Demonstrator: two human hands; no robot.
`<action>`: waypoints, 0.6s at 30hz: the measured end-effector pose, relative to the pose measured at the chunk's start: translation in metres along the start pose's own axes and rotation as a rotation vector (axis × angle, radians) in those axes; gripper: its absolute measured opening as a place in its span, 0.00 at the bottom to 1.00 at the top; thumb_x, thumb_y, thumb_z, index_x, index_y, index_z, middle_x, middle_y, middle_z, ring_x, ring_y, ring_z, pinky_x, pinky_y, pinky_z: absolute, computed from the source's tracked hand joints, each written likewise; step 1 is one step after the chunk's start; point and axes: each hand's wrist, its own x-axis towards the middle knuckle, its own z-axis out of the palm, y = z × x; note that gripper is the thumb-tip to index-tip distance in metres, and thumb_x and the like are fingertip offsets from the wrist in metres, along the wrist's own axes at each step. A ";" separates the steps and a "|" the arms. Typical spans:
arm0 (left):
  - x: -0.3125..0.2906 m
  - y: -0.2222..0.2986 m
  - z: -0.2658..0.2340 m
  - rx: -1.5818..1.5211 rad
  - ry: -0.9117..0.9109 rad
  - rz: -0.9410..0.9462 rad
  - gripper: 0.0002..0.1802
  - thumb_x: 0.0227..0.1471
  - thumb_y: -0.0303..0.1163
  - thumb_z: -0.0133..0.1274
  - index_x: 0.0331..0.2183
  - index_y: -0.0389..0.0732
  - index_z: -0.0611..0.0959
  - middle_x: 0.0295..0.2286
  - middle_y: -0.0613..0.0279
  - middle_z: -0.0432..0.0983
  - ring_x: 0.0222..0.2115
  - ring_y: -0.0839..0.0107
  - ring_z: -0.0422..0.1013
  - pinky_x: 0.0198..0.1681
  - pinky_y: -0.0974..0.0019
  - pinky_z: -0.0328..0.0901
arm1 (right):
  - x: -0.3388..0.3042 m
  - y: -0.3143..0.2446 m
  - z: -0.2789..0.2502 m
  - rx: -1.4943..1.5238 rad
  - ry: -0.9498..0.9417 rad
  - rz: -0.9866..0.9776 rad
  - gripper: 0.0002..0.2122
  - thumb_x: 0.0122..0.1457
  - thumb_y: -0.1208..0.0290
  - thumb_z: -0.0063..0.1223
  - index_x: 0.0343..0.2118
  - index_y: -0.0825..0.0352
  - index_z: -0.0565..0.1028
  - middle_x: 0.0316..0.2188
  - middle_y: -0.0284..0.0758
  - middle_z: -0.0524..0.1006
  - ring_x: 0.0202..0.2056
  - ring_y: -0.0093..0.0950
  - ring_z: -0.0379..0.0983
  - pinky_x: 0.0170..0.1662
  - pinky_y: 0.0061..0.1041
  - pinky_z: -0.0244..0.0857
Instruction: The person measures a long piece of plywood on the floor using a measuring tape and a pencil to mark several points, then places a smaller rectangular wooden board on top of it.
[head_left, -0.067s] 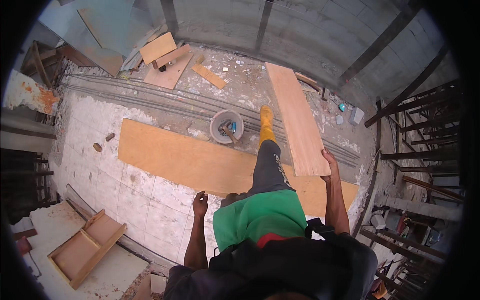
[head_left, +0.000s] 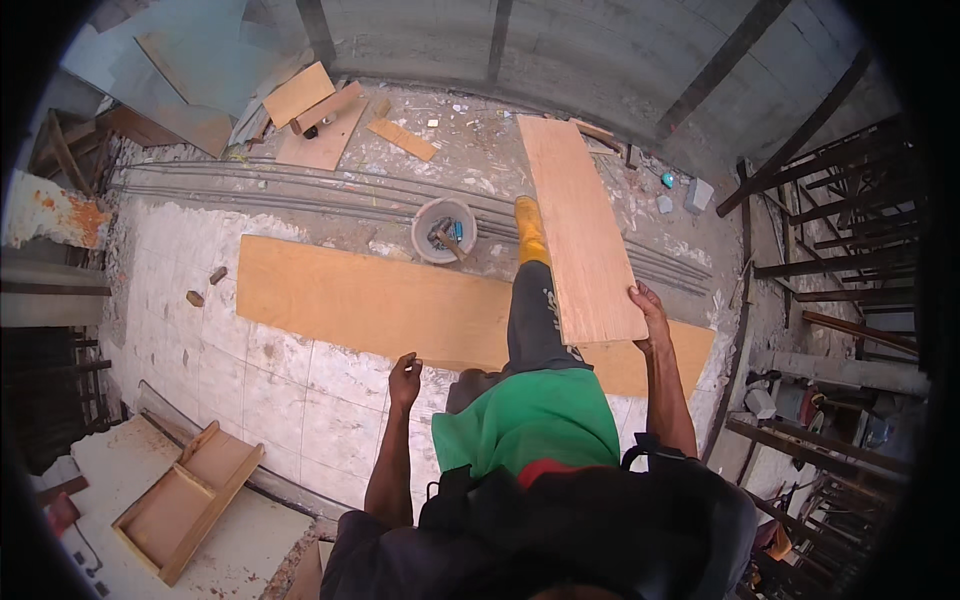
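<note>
Head view: the one patch of writing in sight is pale lettering down your grey trouser leg [head_left: 531, 308], slanted and too blurred to make out. Your right hand [head_left: 653, 312] is clamped around the near right corner of the narrow plywood board [head_left: 585, 235], its fingers closed over the long right edge. That board is raised at its near end and points away from you; you cannot tell from here whether its far end rests on the rubble. Your left hand [head_left: 404, 382] hangs by the near edge of the long yellow panel [head_left: 370, 300], its fingers loosely curled, partway closed, with nothing visible in them. The long panel lies flat along the tiled floor [head_left: 330, 380], its left end squared off and its right part crossed by your leg and by the near end of the board you hold. Just beyond its far edge stands a grey basin [head_left: 416, 225], carrying a hammer [head_left: 454, 246] and something small and blue; your yellow boot [head_left: 530, 235] is planted to the right of it, close against the held board's left edge. Metal rods [head_left: 668, 262] run behind the basin and under the line of the board. For moving, you have tiles stretching from your left hand toward the floor's left edge, where two brick pieces [head_left: 195, 298] lie off the panel's left end. On your right, dark timbers [head_left: 850, 268] crowd the floor's edge, well apart from your right hand.
</note>
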 end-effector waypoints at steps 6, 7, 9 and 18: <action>-0.027 0.114 0.029 -0.450 -0.528 -0.204 0.39 0.62 0.59 0.44 0.60 0.36 0.66 0.49 0.51 0.74 0.41 0.64 0.76 0.40 0.61 0.73 | -0.088 0.049 0.036 -0.459 0.080 -0.029 0.10 0.60 0.67 0.58 0.28 0.64 0.69 0.24 0.22 0.66 0.26 0.13 0.60 0.30 0.17 0.55; -0.033 0.121 0.039 -0.474 -0.590 -0.294 0.41 0.62 0.61 0.44 0.60 0.35 0.65 0.49 0.50 0.74 0.43 0.62 0.75 0.42 0.60 0.73 | -0.101 0.065 0.044 -0.440 0.085 -0.025 0.10 0.60 0.67 0.58 0.28 0.64 0.69 0.24 0.22 0.66 0.26 0.13 0.60 0.30 0.17 0.55; -0.041 0.127 0.062 -0.498 -0.637 -0.367 0.43 0.61 0.62 0.44 0.60 0.33 0.65 0.49 0.49 0.74 0.44 0.61 0.75 0.44 0.58 0.73 | -0.119 0.092 0.051 -0.404 -0.006 -0.061 0.13 0.60 0.69 0.59 0.25 0.64 0.66 0.22 0.21 0.61 0.25 0.13 0.56 0.28 0.18 0.51; -0.095 0.031 0.125 -0.537 0.014 -0.447 0.22 0.62 0.49 0.53 0.26 0.40 0.77 0.25 0.66 0.74 0.26 0.75 0.67 0.32 0.67 0.66 | -0.156 0.212 0.025 -0.827 -0.043 0.097 0.20 0.60 0.57 0.60 0.24 0.70 0.67 0.14 0.34 0.62 0.19 0.22 0.59 0.24 0.29 0.57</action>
